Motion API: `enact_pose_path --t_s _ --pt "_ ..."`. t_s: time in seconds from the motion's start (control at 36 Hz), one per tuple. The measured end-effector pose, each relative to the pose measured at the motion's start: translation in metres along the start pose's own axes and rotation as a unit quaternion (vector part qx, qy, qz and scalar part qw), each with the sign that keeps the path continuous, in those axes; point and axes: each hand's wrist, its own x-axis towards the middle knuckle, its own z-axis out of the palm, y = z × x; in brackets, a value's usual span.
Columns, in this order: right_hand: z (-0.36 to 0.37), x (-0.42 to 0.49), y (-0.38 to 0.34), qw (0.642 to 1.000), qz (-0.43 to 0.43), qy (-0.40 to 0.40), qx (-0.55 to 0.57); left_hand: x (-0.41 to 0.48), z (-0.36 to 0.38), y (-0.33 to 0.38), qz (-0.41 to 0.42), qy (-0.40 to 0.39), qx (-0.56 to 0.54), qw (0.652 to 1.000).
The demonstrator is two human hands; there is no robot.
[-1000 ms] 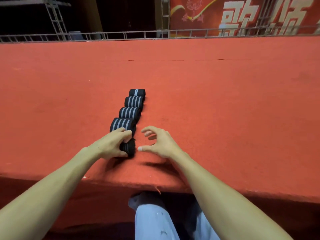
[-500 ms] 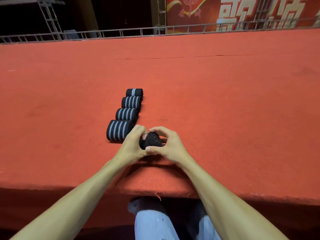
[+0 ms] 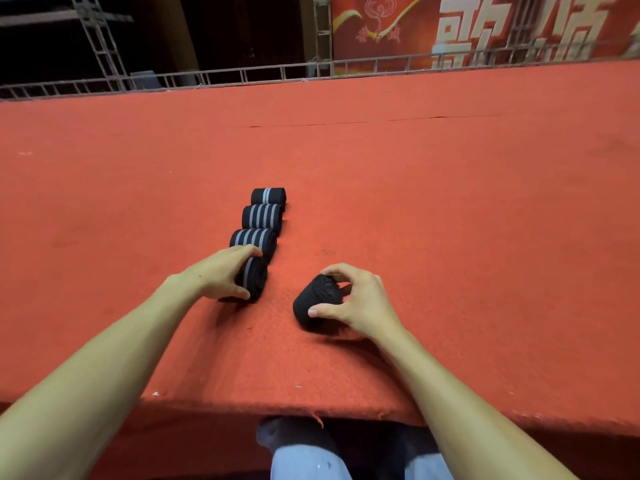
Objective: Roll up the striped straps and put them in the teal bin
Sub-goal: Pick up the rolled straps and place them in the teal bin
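Observation:
A row of rolled black straps with grey stripes lies on the red carpeted surface (image 3: 450,202). My left hand (image 3: 218,273) grips the nearest striped roll (image 3: 254,277), fingers over its top and thumb at its front. Behind it lie three more striped rolls: one (image 3: 254,240), another (image 3: 262,216) and the farthest (image 3: 268,196). My right hand (image 3: 360,299) holds a plain black roll (image 3: 317,301) to the right of the row, thumb on its side, fingers curled over its far end. No teal bin is in view.
The carpeted surface ends in a front edge (image 3: 311,407) close to my legs. A metal truss rail (image 3: 242,76) runs along the far edge, with a red banner (image 3: 485,26) behind it.
Both hands met on the black roll half a second ago. Now the right hand has carried it to the right, and the left hand has gone back to the nearest striped roll.

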Motion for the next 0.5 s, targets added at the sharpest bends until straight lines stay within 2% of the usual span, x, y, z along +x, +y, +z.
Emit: enact_pose_path --t_s 0.25,0.5 --pt "-0.001 -0.001 0.000 1.000 -0.003 -0.030 -0.005 0.009 0.003 0.001 -0.008 0.007 0.087 0.996" --pt "0.001 -0.003 0.003 0.999 0.006 -0.014 0.042 0.014 0.006 -0.005 0.026 -0.024 0.091 0.995"
